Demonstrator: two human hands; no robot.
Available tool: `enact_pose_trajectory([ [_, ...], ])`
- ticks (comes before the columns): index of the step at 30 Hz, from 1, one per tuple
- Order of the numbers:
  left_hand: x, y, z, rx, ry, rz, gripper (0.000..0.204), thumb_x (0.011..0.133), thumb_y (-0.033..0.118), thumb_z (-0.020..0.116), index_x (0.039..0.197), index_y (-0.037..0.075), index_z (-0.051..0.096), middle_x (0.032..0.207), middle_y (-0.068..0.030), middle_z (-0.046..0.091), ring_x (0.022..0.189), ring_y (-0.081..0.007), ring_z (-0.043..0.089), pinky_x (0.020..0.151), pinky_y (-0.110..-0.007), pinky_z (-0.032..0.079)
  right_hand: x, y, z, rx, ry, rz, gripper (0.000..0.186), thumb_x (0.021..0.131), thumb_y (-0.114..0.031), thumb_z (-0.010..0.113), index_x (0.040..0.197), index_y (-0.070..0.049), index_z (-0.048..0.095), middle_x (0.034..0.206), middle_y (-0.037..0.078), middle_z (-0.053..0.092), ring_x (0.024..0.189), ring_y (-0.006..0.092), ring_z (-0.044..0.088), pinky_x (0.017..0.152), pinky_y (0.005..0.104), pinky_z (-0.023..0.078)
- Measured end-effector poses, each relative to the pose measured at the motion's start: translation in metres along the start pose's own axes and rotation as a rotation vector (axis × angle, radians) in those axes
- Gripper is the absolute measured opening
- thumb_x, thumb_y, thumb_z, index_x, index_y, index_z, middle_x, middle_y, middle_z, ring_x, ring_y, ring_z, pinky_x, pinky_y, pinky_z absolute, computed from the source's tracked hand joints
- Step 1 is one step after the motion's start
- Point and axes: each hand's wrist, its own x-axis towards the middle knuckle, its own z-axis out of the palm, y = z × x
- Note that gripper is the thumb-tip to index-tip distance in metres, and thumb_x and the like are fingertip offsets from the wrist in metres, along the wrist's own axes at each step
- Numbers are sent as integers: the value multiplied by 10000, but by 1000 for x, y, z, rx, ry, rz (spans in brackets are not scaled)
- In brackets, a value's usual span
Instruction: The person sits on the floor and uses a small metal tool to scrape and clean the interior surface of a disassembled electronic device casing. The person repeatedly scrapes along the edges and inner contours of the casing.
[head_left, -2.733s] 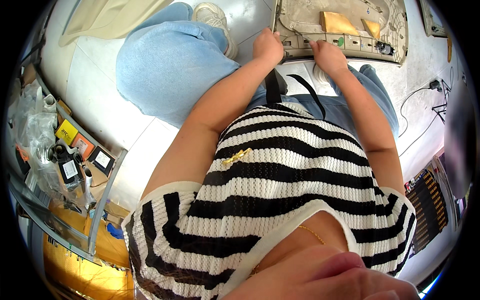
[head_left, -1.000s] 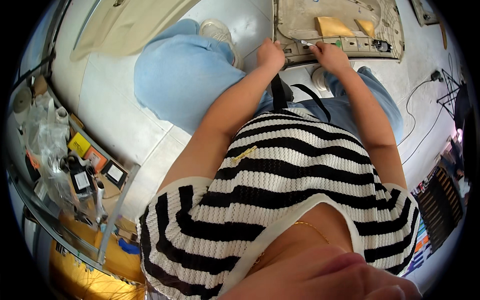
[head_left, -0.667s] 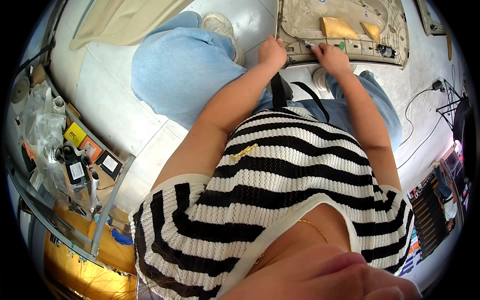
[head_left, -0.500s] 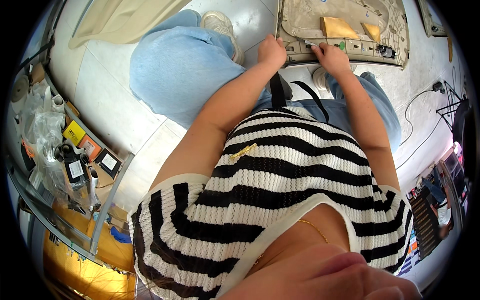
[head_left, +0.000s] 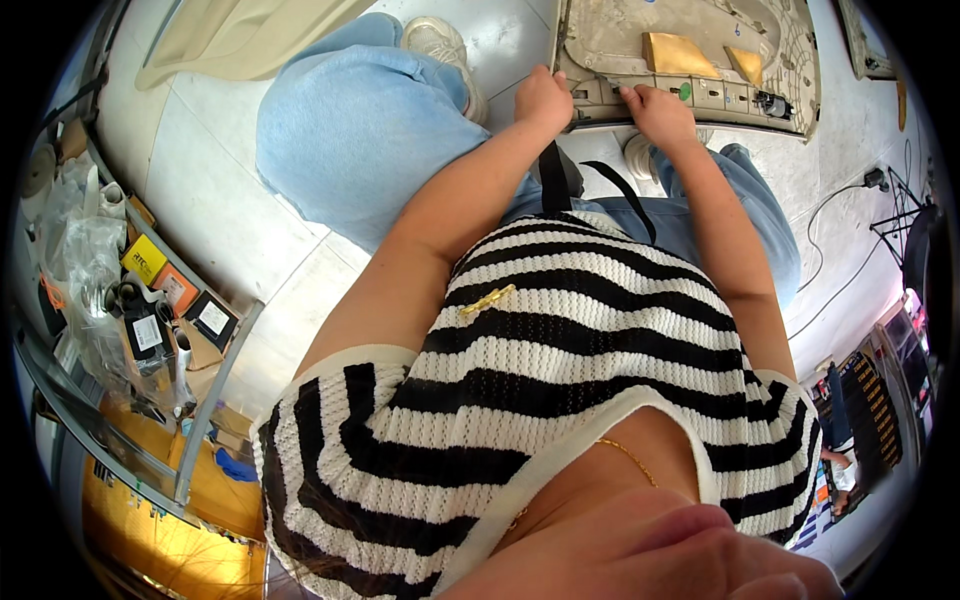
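A beige car door panel (head_left: pixel 690 92) stands at the top of the view with its ribbed inner side facing me. Two yellowish foam pads (head_left: pixel 680 54) are stuck to it, and a small black motor-like part (head_left: pixel 772 104) sits near its right end. My left hand (head_left: pixel 545 100) is closed around the panel's near left corner. Against the strip along the near edge, my right hand (head_left: pixel 662 118) is closed, thumb and fingers pinched. What lies between those fingertips is too small to make out. A green round sticker (head_left: pixel 685 91) is just right of them.
To the left is a glass-sided case (head_left: pixel 215 400) with small boxes (head_left: pixel 145 258) and clear plastic bags (head_left: pixel 85 250). Another beige panel (head_left: pixel 235 40) lies at upper left. A black cable (head_left: pixel 822 235) runs over the tiled floor at right. Farther right, another person (head_left: pixel 842 475) shows.
My right fingertips have shifted slightly left along the panel strip, and the small silvery piece seen at them before is now mostly hidden. My left hand stays at the corner.
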Motion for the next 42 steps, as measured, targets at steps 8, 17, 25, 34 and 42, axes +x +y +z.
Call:
enact_pose_trajectory([
  [8, -5, 3, -8, -11, -11, -9, 293, 905, 261, 472, 905, -27, 525, 875, -241, 610, 866, -418, 578, 756, -494, 453, -7, -10, -6, -18, -42, 54, 514, 930, -480, 321, 976, -85, 648, 1001, 161, 641, 972, 326, 598, 842, 442, 458],
  [17, -6, 4, -13, -26, -12, -7, 289, 908, 261, 469, 911, -23, 523, 890, -239, 608, 875, -412, 577, 757, -494, 453, -12, -20, -9, -12, -30, 72, 528, 937, -460, 305, 1003, -54, 636, 1041, 177, 628, 1000, 339, 586, 863, 449, 448],
  [25, -9, 7, -17, -22, -25, -7, 281, 907, 257, 466, 916, -18, 522, 885, -230, 612, 874, -404, 581, 754, -490, 458, -17, -27, -16, -15, -57, 111, 527, 939, -452, 304, 1018, -50, 635, 1062, 181, 622, 1014, 341, 583, 874, 447, 445],
  [34, -3, 2, -5, -15, -18, -3, 289, 914, 263, 457, 919, -17, 525, 890, -231, 612, 878, -402, 582, 764, -483, 457, -12, -27, -12, -89, -53, 119, 479, 933, -442, 349, 1005, -76, 649, 1015, 169, 642, 971, 331, 610, 831, 436, 473],
  [42, -3, 5, -7, -16, -25, -1, 284, 920, 260, 450, 913, -15, 522, 887, -232, 613, 874, -406, 581, 761, -483, 457, -11, -23, -5, -154, 51, 90, 441, 922, -442, 386, 926, -98, 661, 925, 148, 665, 873, 324, 642, 749, 440, 502],
])
